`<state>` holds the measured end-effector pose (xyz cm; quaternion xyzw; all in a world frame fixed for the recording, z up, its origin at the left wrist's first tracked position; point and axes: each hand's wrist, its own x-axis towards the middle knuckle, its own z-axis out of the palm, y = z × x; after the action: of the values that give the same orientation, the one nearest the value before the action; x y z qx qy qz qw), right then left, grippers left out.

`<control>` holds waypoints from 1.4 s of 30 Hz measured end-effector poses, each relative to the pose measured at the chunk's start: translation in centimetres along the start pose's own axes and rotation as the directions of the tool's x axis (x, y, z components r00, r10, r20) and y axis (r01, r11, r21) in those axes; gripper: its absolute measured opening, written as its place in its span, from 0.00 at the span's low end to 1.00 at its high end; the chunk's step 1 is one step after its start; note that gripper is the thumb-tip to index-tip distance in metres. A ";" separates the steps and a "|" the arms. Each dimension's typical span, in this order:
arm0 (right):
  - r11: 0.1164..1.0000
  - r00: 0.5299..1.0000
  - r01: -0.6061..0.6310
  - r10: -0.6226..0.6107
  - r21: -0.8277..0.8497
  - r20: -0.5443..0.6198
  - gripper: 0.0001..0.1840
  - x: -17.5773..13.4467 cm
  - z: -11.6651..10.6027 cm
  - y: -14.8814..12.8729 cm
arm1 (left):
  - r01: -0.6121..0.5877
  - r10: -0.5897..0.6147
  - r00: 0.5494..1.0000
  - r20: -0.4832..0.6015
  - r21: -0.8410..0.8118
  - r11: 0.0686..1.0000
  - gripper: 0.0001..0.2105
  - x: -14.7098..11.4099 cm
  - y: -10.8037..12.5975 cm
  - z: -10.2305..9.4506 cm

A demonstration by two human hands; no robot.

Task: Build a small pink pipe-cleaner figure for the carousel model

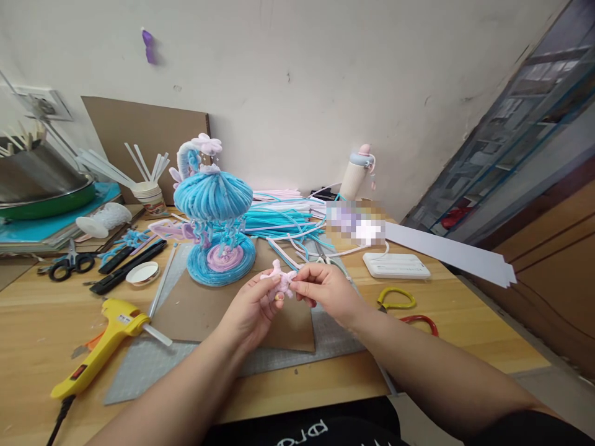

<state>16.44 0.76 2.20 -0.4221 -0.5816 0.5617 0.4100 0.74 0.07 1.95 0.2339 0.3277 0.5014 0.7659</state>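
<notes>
A small pink fuzzy piece with several short arms, like a flower bent from pipe cleaner (281, 282), is held above a brown cardboard sheet (199, 313). My left hand (253, 306) pinches it from the left between thumb and fingers. On its right side, the thumb and forefinger of my right hand (323, 290) close on one of its arms. Just behind my hands stands a blue jellyfish-like pipe cleaner lamp (214, 195) on a round blue base (220, 263) with a pink centre.
A yellow glue gun (105, 341) lies at the left, near black scissors (72, 260) and a tape roll (142, 273). Blue and pink pipe cleaners (279, 220) are heaped behind. At the right are a white power bank (396, 266), red-and-yellow-handled scissors (397, 297) and a bottle (356, 173).
</notes>
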 end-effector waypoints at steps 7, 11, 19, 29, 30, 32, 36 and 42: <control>0.946 0.957 -0.248 0.206 0.207 0.203 0.15 0.5 -1.0 0.3 | 0.018 -0.025 0.996 0.083 0.082 0.997 0.05 0.0 0.2 -0.3; 0.960 0.936 -0.260 0.223 0.106 0.272 0.13 0.1 -1.5 -0.9 | 0.053 -0.086 0.976 0.200 0.163 0.985 0.06 0.1 0.6 -0.3; 0.990 0.941 -0.137 0.117 0.041 0.318 0.12 -0.1 -1.1 -1.3 | 0.113 -0.150 0.965 0.217 0.175 0.978 0.05 0.0 0.5 -0.7; 0.957 0.877 -0.286 0.244 0.043 0.414 0.13 0.0 -1.7 -1.1 | 0.085 -0.166 0.941 0.296 0.268 0.960 0.06 -0.1 0.8 -0.3; 0.961 0.881 -0.273 0.237 0.031 0.410 0.13 -0.1 -1.7 -1.3 | 0.088 -0.165 0.943 0.290 0.262 0.961 0.06 -0.1 0.8 -0.4; 0.980 0.908 -0.196 0.175 0.016 0.380 0.13 -0.2 -1.5 -1.5 | 0.093 -0.152 0.952 0.264 0.226 0.970 0.05 -0.1 0.8 -0.4; 0.998 0.965 0.024 -0.039 0.060 0.260 0.12 -0.2 -0.8 -1.0 | 0.086 -0.110 0.974 0.197 0.126 0.988 0.04 -0.2 0.7 -0.4; 0.993 0.989 0.118 -0.120 0.033 0.089 0.08 -0.2 -0.2 -0.2 | -0.035 0.017 0.986 0.163 0.114 0.993 0.06 -0.3 0.4 0.1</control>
<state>16.64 0.61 2.40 -0.3550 -0.6161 0.5627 0.4216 0.51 -0.11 2.36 0.3224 0.2900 0.4707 0.7684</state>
